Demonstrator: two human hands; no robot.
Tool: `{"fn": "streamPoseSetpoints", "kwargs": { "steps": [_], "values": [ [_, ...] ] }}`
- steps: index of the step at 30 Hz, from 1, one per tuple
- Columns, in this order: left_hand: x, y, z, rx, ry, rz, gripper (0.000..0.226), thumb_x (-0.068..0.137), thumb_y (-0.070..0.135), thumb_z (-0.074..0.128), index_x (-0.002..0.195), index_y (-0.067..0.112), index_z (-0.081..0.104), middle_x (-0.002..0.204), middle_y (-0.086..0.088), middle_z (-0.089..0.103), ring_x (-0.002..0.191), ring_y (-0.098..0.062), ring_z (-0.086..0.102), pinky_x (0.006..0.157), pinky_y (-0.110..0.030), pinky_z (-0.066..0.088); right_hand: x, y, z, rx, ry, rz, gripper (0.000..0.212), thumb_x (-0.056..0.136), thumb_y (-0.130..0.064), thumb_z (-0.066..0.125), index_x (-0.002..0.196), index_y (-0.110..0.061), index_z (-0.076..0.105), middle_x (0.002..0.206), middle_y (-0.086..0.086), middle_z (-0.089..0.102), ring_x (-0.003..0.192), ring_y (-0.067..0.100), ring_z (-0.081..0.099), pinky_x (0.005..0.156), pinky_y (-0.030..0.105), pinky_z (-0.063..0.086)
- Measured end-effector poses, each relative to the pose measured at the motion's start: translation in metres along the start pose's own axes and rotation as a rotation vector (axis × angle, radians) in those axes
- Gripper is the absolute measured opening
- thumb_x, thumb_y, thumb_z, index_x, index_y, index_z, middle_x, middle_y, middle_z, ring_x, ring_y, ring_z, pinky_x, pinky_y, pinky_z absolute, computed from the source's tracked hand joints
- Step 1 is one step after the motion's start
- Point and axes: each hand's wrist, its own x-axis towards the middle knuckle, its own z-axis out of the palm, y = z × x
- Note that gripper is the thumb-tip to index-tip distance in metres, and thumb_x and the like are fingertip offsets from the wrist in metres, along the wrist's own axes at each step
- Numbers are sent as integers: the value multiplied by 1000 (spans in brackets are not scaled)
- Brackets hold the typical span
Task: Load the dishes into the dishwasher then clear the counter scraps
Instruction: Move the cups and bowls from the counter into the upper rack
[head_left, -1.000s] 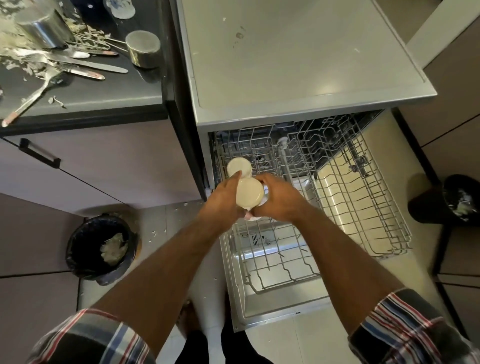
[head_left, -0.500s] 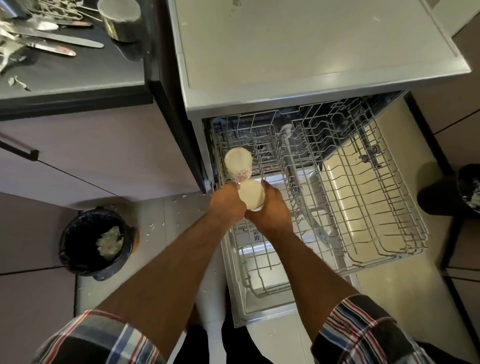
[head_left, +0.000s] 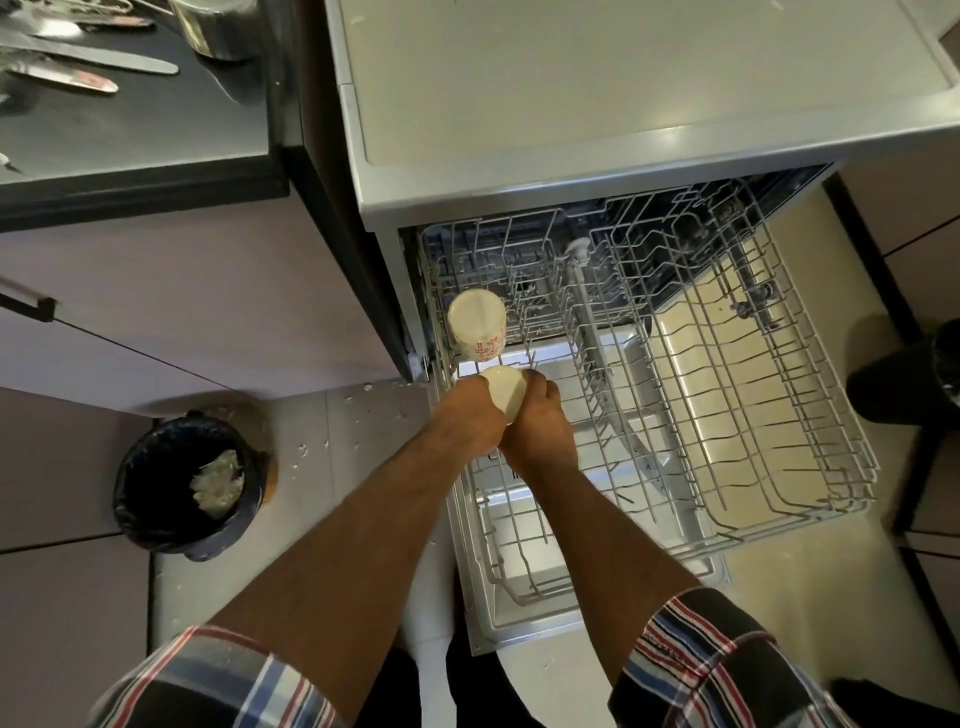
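The dishwasher's wire rack (head_left: 779, 467) is pulled out in front of me. A cream cup with red print (head_left: 478, 332) stands upside down at the rack's far left. Just in front of it, a second cream cup (head_left: 505, 392) is held bottom-up between both hands over the rack's left side. My left hand (head_left: 470, 410) grips its left side and my right hand (head_left: 537, 415) wraps its right side. On the dark counter (head_left: 130, 130) at top left lie several dirty utensils (head_left: 78, 67) and a steel cup (head_left: 223, 31).
A black bin (head_left: 182, 483) holding food scraps stands on the floor at left, with crumbs scattered on the tiles near it. Another dark bin (head_left: 935, 374) sits at the right edge. The dishwasher's grey top (head_left: 597, 78) juts out above the rack.
Both hands have carried the second cup away from me and down toward the rack, close behind the first cup. The view has shifted, so less of the counter shows.
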Motion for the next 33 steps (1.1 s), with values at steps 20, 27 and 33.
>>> {"fn": "streamPoseSetpoints", "kwargs": {
  "steps": [20, 27, 33],
  "values": [
    [-38, -60, -8, 277, 275, 276, 73, 104, 33, 43, 160, 20, -2, 167, -3, -14, 153, -29, -16, 123, -52, 2, -28, -27, -38, -262, -17, -53, 90, 85, -26, 69, 158, -12, 19, 159, 10, 25, 148, 30, 23, 112, 49, 39],
    [-67, -84, -51, 268, 305, 235, 73, 106, 42, 32, 157, 19, -14, 163, -3, -26, 149, -24, -26, 124, -54, -4, -48, -91, -47, -349, 61, -238, 79, 92, -31, 58, 158, -13, 20, 165, 12, 17, 154, 32, 10, 123, 51, 21],
    [-90, -122, -106, 222, 432, 210, 72, 106, 49, 25, 158, 18, -12, 165, -2, -23, 151, -22, -24, 123, -48, -9, -64, -170, -48, -380, 122, -406, 77, 96, -39, 54, 159, -12, 18, 166, 12, 16, 155, 30, 7, 124, 48, 16]
  ]
}}
